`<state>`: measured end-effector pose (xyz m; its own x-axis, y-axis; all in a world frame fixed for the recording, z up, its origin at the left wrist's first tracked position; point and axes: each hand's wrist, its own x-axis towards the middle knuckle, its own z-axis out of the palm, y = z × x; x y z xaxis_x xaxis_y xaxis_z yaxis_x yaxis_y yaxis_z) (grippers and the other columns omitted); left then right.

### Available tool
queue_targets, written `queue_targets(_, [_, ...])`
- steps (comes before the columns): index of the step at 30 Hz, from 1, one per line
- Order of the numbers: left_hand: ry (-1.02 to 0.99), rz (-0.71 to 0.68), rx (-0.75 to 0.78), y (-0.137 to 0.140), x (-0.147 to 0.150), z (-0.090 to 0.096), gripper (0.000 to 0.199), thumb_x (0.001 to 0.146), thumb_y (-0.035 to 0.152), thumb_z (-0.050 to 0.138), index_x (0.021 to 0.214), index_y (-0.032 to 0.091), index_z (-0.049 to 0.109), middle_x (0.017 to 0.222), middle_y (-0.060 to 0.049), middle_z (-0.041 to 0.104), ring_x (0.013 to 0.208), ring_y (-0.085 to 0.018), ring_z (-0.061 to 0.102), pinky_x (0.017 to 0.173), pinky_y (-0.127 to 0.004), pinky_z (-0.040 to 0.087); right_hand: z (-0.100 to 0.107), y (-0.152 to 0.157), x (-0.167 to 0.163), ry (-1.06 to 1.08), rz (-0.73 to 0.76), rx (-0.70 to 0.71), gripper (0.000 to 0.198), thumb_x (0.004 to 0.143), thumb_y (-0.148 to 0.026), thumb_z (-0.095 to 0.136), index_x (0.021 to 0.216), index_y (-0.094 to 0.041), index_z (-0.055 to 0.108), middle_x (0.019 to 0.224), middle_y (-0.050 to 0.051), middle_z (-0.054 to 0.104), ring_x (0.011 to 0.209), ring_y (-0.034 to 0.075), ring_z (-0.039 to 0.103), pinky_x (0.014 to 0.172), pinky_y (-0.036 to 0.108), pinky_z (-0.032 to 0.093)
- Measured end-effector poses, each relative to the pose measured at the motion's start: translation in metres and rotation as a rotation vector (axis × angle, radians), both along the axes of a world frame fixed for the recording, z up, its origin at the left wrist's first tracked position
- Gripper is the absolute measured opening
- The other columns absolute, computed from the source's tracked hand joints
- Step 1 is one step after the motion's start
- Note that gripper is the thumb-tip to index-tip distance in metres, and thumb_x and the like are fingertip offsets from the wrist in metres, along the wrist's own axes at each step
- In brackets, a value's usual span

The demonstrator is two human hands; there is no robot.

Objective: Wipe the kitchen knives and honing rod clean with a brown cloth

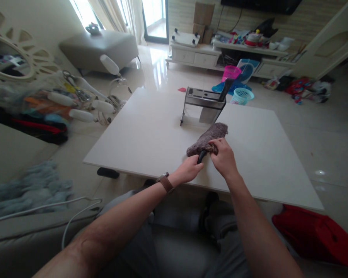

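Note:
My left hand [193,168], with a brown-strapped watch on the wrist, is closed around a black knife handle [202,156]. A fuzzy grey-brown cloth [208,138] is bunched over the far end, so any blade is hidden. My right hand [224,156] pinches the near edge of this cloth, close beside the handle. Just beyond the cloth, a metal-and-black knife rack [204,97] stands on the white table [145,135]. A black-handled knife [226,88] sits in the rack's right end, its broad blade hanging below the top.
A small red piece [181,89] lies near the table's far edge. On the floor behind are a turquoise basket [242,95] and a pink basket [231,73]. A lamp with white shades [82,115] is at the left, a red bag [316,233] at the right.

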<state>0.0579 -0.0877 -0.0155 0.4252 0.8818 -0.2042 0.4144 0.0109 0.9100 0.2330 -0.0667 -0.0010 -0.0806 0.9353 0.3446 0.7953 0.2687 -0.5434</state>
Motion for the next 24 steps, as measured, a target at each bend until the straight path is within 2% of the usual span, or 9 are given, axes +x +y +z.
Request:
queue_targets(5, [-0.128,0.009,-0.073,0.002,-0.003,0.001,0.013,0.085,0.019,0.051,0.073,0.019,0.045,0.063,0.003,0.051,0.056,-0.01,0.044,0.053,-0.024,0.029,0.006,-0.001,-0.003,0.025,-0.06,0.074,0.026,0.078,-0.01,0.054,0.094,-0.022,0.07,0.091,0.006,0.063,0.085,0.023,0.061,0.079,0.036,0.048])
queue_targets(10, [-0.491,0.125,-0.482,0.004,0.003,0.001,0.018,0.084,0.02,0.05,0.075,0.022,0.034,0.053,0.009,0.035,0.042,-0.006,0.028,0.044,-0.021,0.019,0.012,-0.003,-0.007,0.031,-0.181,0.192,0.021,0.08,-0.013,0.055,0.092,-0.021,0.069,0.089,0.005,0.061,0.082,0.022,0.059,0.077,0.036,0.048])
queue_targets(13, [-0.59,0.183,-0.541,0.005,0.005,0.001,0.019,0.083,0.02,0.049,0.076,0.023,0.032,0.053,0.009,0.033,0.04,-0.006,0.023,0.042,-0.021,0.015,0.009,-0.004,-0.01,0.055,-0.217,0.176,0.019,0.08,-0.014,0.054,0.091,-0.021,0.067,0.091,0.005,0.059,0.083,0.022,0.059,0.079,0.037,0.048])
queue_targets(16, [-0.462,0.174,-0.377,0.006,0.001,0.001,0.013,0.082,0.018,0.047,0.075,0.022,0.038,0.054,0.007,0.039,0.043,-0.007,0.031,0.044,-0.022,0.023,0.002,-0.001,-0.014,0.236,-0.158,-0.002,0.03,0.072,-0.015,0.059,0.102,-0.022,0.062,0.089,0.003,0.058,0.082,0.021,0.058,0.077,0.037,0.05])
queue_targets(19, [-0.178,0.133,-0.077,0.008,-0.006,0.001,0.008,0.083,0.018,0.049,0.076,0.019,0.046,0.064,0.0,0.053,0.056,-0.012,0.047,0.054,-0.025,0.035,-0.001,0.002,-0.017,0.639,-0.086,-0.264,0.049,0.061,-0.02,0.068,0.108,-0.024,0.057,0.091,0.0,0.06,0.085,0.02,0.06,0.069,0.031,0.052])
queue_targets(22, [0.124,0.08,0.186,0.006,-0.01,0.003,0.008,0.089,0.022,0.048,0.084,0.018,0.053,0.081,-0.008,0.065,0.074,-0.02,0.06,0.067,-0.031,0.043,0.003,0.005,-0.017,1.04,-0.189,-0.414,0.04,0.064,-0.035,0.073,0.097,-0.023,0.054,0.093,0.0,0.062,0.083,0.017,0.062,0.065,0.027,0.053])
queue_targets(24, [0.291,0.002,0.301,0.003,-0.01,0.005,0.015,0.093,0.025,0.046,0.093,0.017,0.058,0.09,-0.012,0.069,0.082,-0.025,0.064,0.074,-0.034,0.046,0.008,0.006,-0.017,1.18,-0.307,-0.442,0.047,0.066,-0.046,0.077,0.099,-0.025,0.05,0.091,-0.001,0.064,0.077,0.016,0.063,0.061,0.026,0.054])
